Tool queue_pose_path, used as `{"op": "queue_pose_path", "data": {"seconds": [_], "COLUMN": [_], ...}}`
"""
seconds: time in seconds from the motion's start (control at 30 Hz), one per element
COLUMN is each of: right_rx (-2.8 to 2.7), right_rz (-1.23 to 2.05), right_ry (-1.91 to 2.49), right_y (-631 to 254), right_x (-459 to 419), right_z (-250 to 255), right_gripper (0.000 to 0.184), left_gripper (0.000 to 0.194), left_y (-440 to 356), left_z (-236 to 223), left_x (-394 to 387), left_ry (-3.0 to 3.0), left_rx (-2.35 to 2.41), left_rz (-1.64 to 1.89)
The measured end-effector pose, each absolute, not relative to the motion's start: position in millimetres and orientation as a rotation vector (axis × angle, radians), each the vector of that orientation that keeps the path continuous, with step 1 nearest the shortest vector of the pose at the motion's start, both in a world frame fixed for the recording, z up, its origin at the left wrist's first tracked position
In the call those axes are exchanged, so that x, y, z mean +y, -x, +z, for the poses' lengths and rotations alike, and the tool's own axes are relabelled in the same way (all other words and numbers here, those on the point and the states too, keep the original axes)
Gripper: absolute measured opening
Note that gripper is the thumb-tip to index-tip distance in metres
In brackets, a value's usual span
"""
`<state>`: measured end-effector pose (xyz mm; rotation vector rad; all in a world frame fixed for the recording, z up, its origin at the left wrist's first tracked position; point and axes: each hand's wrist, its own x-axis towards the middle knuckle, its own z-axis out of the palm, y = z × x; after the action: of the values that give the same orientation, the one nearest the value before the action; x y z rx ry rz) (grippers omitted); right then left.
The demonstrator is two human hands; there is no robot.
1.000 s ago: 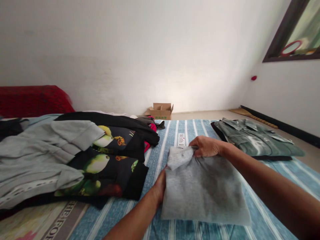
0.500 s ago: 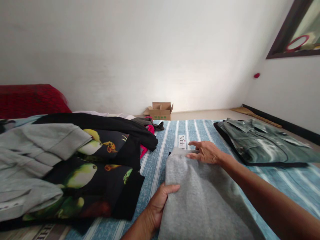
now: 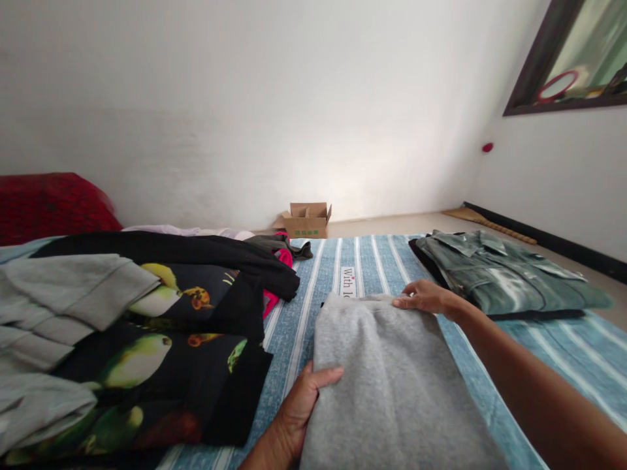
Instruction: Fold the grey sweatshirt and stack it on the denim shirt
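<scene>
Lying flat on the striped blue sheet [image 3: 382, 258], the folded grey garment [image 3: 386, 378] is pressed at its far edge by the right hand [image 3: 425, 297] — fingers together, extended — while its near-left edge is pinched by the left hand [image 3: 298, 411].

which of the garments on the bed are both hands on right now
The plain grey folded garment in the middle: left hand grips its side edge, right hand rests on its far edge. The green shirt and bird-print cloth lie untouched.
</scene>
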<state>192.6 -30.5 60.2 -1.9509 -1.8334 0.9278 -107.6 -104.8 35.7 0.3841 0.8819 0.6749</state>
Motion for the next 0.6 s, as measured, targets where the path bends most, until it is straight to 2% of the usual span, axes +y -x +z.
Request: {"op": "queue_pose_path", "data": {"seconds": [0.13,0.27,0.33,0.43,0.6], "right_rx": [-1.488,-1.304,-1.243,-1.139,-1.046], "right_rz": [0.792,0.545,0.517,0.689,0.815], "right_ry": [1.687,1.440,1.548,1.818,1.913], "right_y": [-184.9,-174.4,-172.0,-172.7,-174.8], "right_x": [-46.9,-58.5,-61.2,-64.9,-79.0], "right_z": [58.7,61.4,57.7,45.9,34.9], "right_gripper": [0.044,0.054,0.065,0.075,0.065], "left_gripper": [0.047,0.036,0.032,0.029,0.026], "left_y": [112.4,116.4,115.1,110.2,101.9], "left_z": [39.9,45.6,48.5,52.6,58.0], "left_x": [-97.5,-77.3,-66.1,-52.7,-38.7], "left_ry": [-0.476,-0.505,-0.485,-0.488,-0.594], "left_rx": [0.850,0.884,0.940,1.007,1.023], "left_rz": [0.698,0.739,0.719,0.658,0.603]}}
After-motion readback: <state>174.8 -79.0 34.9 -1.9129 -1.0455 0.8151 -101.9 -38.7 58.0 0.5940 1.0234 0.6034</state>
